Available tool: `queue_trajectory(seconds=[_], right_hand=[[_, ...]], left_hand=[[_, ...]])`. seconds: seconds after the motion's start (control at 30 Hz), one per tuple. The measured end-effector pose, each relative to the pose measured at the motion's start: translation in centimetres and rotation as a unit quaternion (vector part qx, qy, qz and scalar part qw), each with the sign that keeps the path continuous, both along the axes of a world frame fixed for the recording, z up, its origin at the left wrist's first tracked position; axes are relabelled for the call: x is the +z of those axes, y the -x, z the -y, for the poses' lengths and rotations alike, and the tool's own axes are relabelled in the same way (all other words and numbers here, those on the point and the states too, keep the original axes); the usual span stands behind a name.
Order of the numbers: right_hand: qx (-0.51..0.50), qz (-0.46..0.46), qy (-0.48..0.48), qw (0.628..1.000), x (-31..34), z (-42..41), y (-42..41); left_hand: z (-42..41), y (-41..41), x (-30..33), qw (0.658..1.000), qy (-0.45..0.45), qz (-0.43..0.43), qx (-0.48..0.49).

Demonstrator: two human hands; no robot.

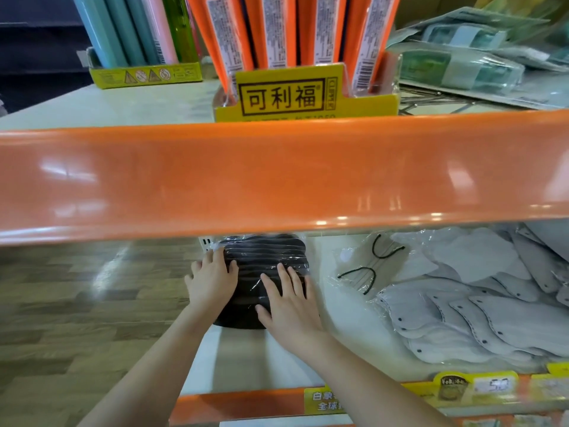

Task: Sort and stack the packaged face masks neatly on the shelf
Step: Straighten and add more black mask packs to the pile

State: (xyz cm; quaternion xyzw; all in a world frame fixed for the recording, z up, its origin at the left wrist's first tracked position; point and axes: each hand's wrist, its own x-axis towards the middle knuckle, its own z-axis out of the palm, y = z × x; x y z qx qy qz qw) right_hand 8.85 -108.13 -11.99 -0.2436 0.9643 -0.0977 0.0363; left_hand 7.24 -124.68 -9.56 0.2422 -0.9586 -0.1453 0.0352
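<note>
Orange trim runs along the front edge of the lower shelf (246,362), nearest the camera, with yellow price labels (480,388) clipped on it to the right of the person's forearms. Past that edge both arms reach in over the white shelf board. Left hand (212,280) lies flat against the left side of the black mask pack (264,260), fingers straight and relaxed, thumb over the top film, nothing pinched. Right hand (288,298) rests palm down on the near right part of the same pack, fingers spread and straight, pressing rather than gripping. Between and just beyond the two hands the pack sits on the shelf board near its left end, its clear wrapping shiny, its far end tucked under the shelf above. Right of the right hand, apart from the black pack, a loose clear-wrapped pack with black ear loops (369,266) lies on the board, and further right a spread of white mask packs (480,306) overlaps in a fan. Above the hands the broad orange upper shelf lip (277,177) crosses the whole view. Beyond it, on the upper shelf, stands a yellow display box (308,97) holding orange packages (221,35), pastel tubes (129,29) far left of the hands, green wrapped packs (462,66) far right
</note>
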Motion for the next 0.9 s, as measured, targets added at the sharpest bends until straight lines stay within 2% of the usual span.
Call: queue_trajectory(seconds=[0.1, 0.2, 0.37, 0.5, 0.63, 0.77, 0.9], right_hand=[[0.009, 0.012, 0.01, 1.0, 0.8, -0.2, -0.1], [0.008, 0.015, 0.047, 0.999, 1.9, -0.7, 0.0], [0.003, 0.0, 0.122, 0.993, 3.7, -3.0, 0.6], [-0.002, -0.028, 0.128, 0.991, 4.2, -7.0, 0.3], [-0.015, -0.043, 0.11, 0.993, 3.8, -11.9, -0.1], [-0.075, -0.09, 0.138, 0.983, 3.6, -16.5, -0.7], [-0.095, -0.11, 0.144, 0.979, 3.8, -21.5, -1.7]], left_hand=[[-1.0, -0.9, -0.8, 0.99, 0.128, -0.044, -0.045], [-2.7, -1.9, -1.3, 0.98, 0.149, -0.102, -0.082], [-6.6, -3.4, -0.3, 0.974, 0.118, -0.142, -0.134], [-9.6, -3.9, 0.5, 0.97, 0.085, -0.185, -0.136], [-13.8, -3.9, 0.9, 0.957, 0.072, -0.218, -0.178], [-19.2, -3.4, 0.8, 0.953, 0.038, -0.21, -0.216], [-24.3, -3.2, 0.9, 0.941, 0.043, -0.202, -0.268]])
